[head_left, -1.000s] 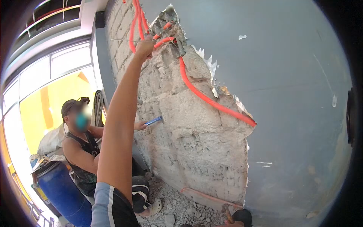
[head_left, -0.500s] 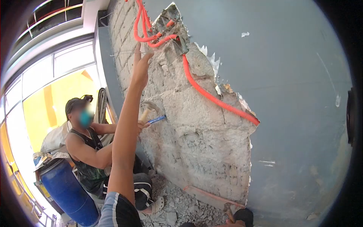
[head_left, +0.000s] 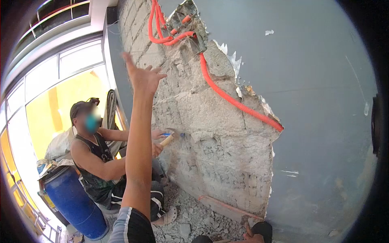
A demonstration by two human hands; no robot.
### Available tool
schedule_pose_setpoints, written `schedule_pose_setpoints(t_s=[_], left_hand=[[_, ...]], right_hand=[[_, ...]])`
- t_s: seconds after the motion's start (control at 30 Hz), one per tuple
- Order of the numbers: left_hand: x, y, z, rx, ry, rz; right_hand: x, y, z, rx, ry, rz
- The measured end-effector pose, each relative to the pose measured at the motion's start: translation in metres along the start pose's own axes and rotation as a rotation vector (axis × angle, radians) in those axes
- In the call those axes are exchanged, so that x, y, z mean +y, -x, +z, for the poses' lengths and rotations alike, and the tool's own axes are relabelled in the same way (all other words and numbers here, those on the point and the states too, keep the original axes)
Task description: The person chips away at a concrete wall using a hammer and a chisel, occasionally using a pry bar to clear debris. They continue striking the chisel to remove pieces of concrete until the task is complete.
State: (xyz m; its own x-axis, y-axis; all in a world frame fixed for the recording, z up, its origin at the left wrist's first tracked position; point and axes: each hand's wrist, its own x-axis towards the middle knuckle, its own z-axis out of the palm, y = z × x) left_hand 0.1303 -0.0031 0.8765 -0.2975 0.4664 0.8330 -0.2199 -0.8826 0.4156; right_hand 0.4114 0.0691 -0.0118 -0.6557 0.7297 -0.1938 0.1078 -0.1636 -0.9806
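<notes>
Bottom edge, our right hand (head_left: 248, 238) barely shows, can't tell its grip. Our left hand (head_left: 144, 77) is up, fingers spread and empty, just off the stripped block wall (head_left: 210, 154) under the orange conduit (head_left: 231, 99). Farther left a co-worker (head_left: 95, 162) holds a blue chisel (head_left: 167, 134) on that wall so the hammer (head_left: 167, 140) can drive it.

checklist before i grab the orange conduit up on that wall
1. Left hand free: ok, open, fingers spread, holding nothing.
2. Orange conduit exposed: ok, it runs bare over the chipped wall from the metal box above the hand.
3. Arm clear of the co-worker: not ok, their blue chisel and hammer are at the wall right beside the forearm.
4. Footing: not ok, rubble lies along the wall's foot.
5. Conduit loose or fixed: cannot tell.
</notes>
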Motion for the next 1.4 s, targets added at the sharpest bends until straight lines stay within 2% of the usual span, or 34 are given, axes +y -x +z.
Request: schedule_pose_setpoints(t_s=[0.03,0.07,0.13,0.17,0.23,0.37,0.47,0.5,0.53,0.57,0.63,0.7,0.77,0.8,0.83,0.87,0.97,1.0,1.03,1.07,1.1,1.17,1.23,1.3,1.33,1.37,1.4], left_hand=[[0.0,-0.006,0.005,-0.037,-0.154,-0.051],[0.004,-0.016,0.009,-0.03,-0.158,-0.052],[0.011,-0.045,0.016,0.008,-0.018,-0.109],[0.017,-0.059,0.018,0.008,-0.016,-0.11],[0.028,-0.085,0.021,-0.158,0.168,-0.164],[0.033,-0.116,0.048,-0.034,0.059,-0.154],[0.026,-0.15,0.05,0.031,0.093,-0.223],[0.018,-0.159,0.049,0.044,0.054,-0.244],[0.008,-0.171,0.047,0.055,0.016,-0.264],[-0.006,-0.181,0.046,0.052,0.021,-0.269],[-0.041,-0.209,0.029,0.09,0.028,-0.266],[-0.069,-0.239,-0.015,-0.089,0.096,-0.35],[-0.071,-0.212,-0.025,0.226,-0.072,-0.269],[-0.069,-0.197,-0.031,0.225,-0.071,-0.272],[-0.064,-0.184,-0.037,0.24,-0.143,-0.194],[-0.057,-0.172,-0.041,0.259,-0.215,-0.114],[-0.032,-0.139,-0.044,0.228,-0.369,-0.056],[-0.022,-0.127,-0.044,0.242,-0.373,-0.056],[-0.013,-0.115,-0.044,0.24,-0.501,-0.058],[-0.004,-0.101,-0.046,0.239,-0.629,-0.062],[0.007,-0.079,-0.048,0.254,-0.63,-0.067],[0.015,-0.015,-0.067,0.16,-0.474,0.008],[0.001,0.05,-0.095,0.12,-0.521,0.087],[-0.042,0.138,-0.15,0.101,-0.548,0.15],[-0.068,0.197,-0.166,0.236,-0.633,0.091],[-0.095,0.26,-0.183,0.247,-0.795,-0.022],[-0.121,0.323,-0.222,-0.029,-1.187,-0.032]], right_hand=[[-0.011,0.006,0.001,-0.057,0.247,0.024],[-0.021,0.014,0.006,-0.063,0.249,0.029],[-0.061,0.038,0.026,0.309,-0.091,0.131],[-0.118,0.065,0.029,0.283,0.097,0.183],[-0.233,0.119,0.034,0.21,0.481,0.275],[-0.243,0.126,0.037,0.284,0.439,0.203],[-0.195,0.105,0.032,0.284,0.556,0.146],[-0.159,0.093,0.029,0.288,0.579,-0.078],[-0.153,0.093,0.03,0.292,0.599,-0.303],[-0.149,0.093,0.027,0.298,0.597,-0.3],[-0.204,0.111,0.03,0.192,0.635,0.145],[-0.215,0.115,0.03,0.217,0.578,0.206],[-0.214,0.118,0.035,0.234,0.52,0.27],[-0.209,0.118,0.04,0.328,0.387,0.284],[-0.206,0.116,0.043,0.419,0.255,0.296],[-0.206,0.115,0.041,0.417,0.259,0.297],[-0.214,0.119,0.033,0.287,0.187,0.292],[-0.231,0.125,0.033,0.23,0.285,0.316],[-0.24,0.128,0.033,0.172,0.384,0.34],[-0.24,0.126,0.033,0.164,0.395,0.35],[-0.238,0.12,0.032,0.17,0.407,0.367],[-0.227,0.104,0.029,0.186,0.431,0.416],[-0.213,0.089,0.028,0.212,0.435,0.47],[-0.199,0.088,0.027,0.236,0.446,0.251],[-0.184,0.079,0.025,0.252,0.481,0.253],[-0.173,0.082,0.022,0.263,0.523,0.26],[-0.189,0.096,0.026,0.292,0.41,0.26]])
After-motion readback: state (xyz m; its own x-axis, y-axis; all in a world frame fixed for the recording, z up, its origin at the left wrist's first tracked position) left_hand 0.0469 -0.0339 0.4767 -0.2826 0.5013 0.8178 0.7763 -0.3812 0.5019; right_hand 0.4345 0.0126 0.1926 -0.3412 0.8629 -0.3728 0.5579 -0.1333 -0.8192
